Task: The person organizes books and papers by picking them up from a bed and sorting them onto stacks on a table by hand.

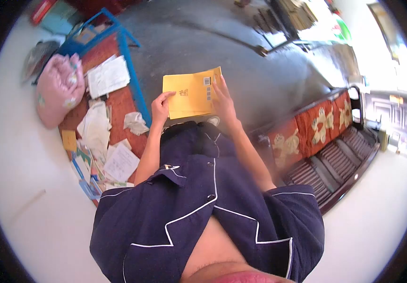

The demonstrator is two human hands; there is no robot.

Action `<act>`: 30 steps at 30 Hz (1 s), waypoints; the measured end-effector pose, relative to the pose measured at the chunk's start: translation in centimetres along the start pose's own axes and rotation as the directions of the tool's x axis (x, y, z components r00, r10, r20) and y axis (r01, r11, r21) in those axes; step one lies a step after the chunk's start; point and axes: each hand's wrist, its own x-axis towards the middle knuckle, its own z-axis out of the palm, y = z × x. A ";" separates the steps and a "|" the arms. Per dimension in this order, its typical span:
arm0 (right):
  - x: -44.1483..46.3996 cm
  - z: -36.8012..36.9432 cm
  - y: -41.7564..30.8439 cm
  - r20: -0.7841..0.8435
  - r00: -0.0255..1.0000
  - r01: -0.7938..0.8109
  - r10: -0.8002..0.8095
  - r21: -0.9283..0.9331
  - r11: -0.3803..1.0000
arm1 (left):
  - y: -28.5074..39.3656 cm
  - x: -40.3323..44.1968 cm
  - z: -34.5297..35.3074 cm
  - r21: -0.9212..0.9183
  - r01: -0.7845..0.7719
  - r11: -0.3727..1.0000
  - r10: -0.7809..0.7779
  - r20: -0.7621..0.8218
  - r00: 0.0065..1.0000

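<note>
Held up in front of my body is a small stack of yellow exercise books [189,94], with dark printing and a barcode near the right side of the top cover. Slightly offset edges show at the top and bottom; how many there are I cannot tell. My left hand [161,107] grips the left edge, its thumb lying on the cover. At the right edge my right hand [224,101] is closed around the books, its fingers near the barcode and upper corner. The undersides of the books and some fingertips are hidden.
To the left, a bed or bench with a blue frame [135,87] and red cover bears loose papers [109,76], a crumpled white plastic bag [136,123] and a pink bundle [61,89]. A dark wooden sofa [343,158] with red patterned cloths stands right. Grey floor [189,42] lies ahead.
</note>
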 end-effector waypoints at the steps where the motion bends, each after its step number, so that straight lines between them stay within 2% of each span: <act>1: -0.3 -1.7 0.8 -0.046 0.998 -0.037 0.039 0.029 0.999 | 0.9 0.9 1.8 -0.001 -0.018 1.000 0.018 0.039 0.999; 3: -1.0 -4.5 3.1 -0.125 0.988 -0.079 0.086 0.064 0.995 | 2.7 2.5 5.3 0.035 0.018 0.999 -0.021 0.117 0.993; 6: -2.5 -7.2 7.7 -0.231 0.971 -0.061 0.059 -0.003 0.998 | 4.3 4.6 10.6 0.101 -0.139 0.985 0.116 0.204 0.972; 9: -3.5 -9.7 9.8 -0.297 0.945 -0.125 0.138 0.065 0.990 | 6.9 6.2 14.6 0.141 -0.137 0.980 0.090 0.300 0.950; 11: -3.9 -10.8 11.8 -0.391 0.915 -0.111 0.101 -0.003 0.994 | 8.3 7.6 17.4 0.148 -0.168 0.975 0.106 0.360 0.927; 16: -3.9 -14.4 16.8 -0.488 0.860 -0.186 0.146 -0.035 0.982 | 10.2 11.2 24.9 0.151 -0.200 0.968 0.105 0.480 0.871; 18: -3.0 -16.3 18.5 -0.518 0.840 -0.221 0.162 -0.053 0.974 | 10.7 13.2 28.1 0.129 -0.291 0.948 0.189 0.508 0.840; 23: 0.0 -22.7 22.0 -0.598 0.767 -0.326 0.231 -0.053 0.944 | 11.8 19.3 37.3 0.094 -0.297 0.950 0.178 0.617 0.766; 25: 1.7 -24.6 23.8 -0.622 0.739 -0.370 0.256 -0.057 0.927 | 13.3 22.2 40.6 0.080 -0.294 0.952 0.173 0.654 0.737; 27: 3.5 -26.8 24.9 -0.644 0.711 -0.405 0.280 -0.050 0.913 | 15.0 24.9 43.5 0.114 -0.268 0.957 0.102 0.731 0.674; 30: 5.0 -30.2 26.1 -0.668 0.664 -0.467 0.336 -0.020 0.884 | 17.2 27.3 47.7 0.070 -0.251 0.965 0.111 0.761 0.639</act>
